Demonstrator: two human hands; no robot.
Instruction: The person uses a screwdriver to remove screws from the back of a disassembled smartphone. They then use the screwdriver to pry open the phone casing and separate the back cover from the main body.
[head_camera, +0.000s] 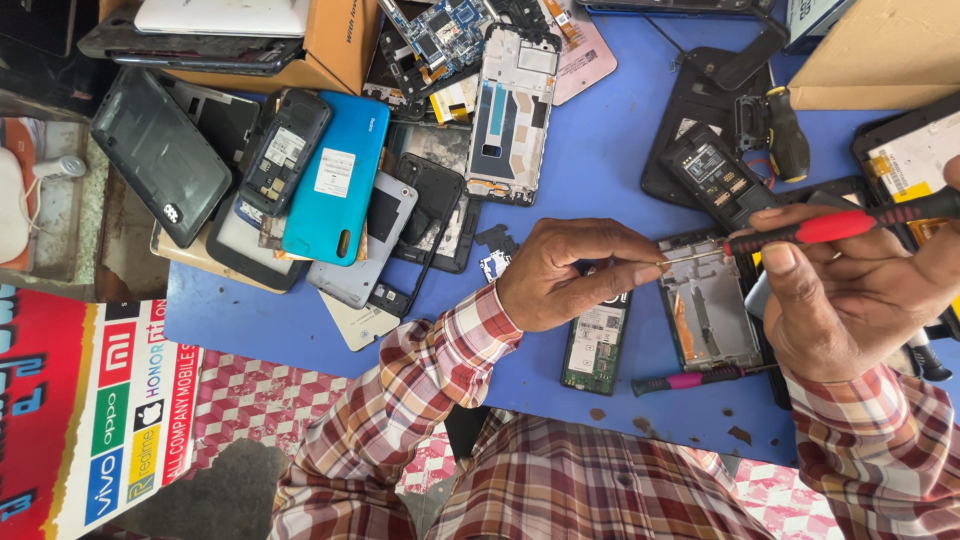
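Observation:
My right hand (860, 295) grips a red-and-black screwdriver (840, 225), held almost level with its metal tip pointing left. My left hand (570, 272) pinches that tip between thumb and forefinger. Below the tip lies an opened phone frame (710, 315) with grey metal inside. Under my left hand rests a small dark phone body with a green board and white label (597, 345). Both sleeves are red-and-white plaid.
A pink-handled screwdriver (690, 379) lies near the blue table's (600, 150) front edge. A pile of phone backs, including a teal cover (335, 180), fills the left. A black screwdriver (788, 135), dismantled phones and cardboard boxes (880, 55) sit at the back.

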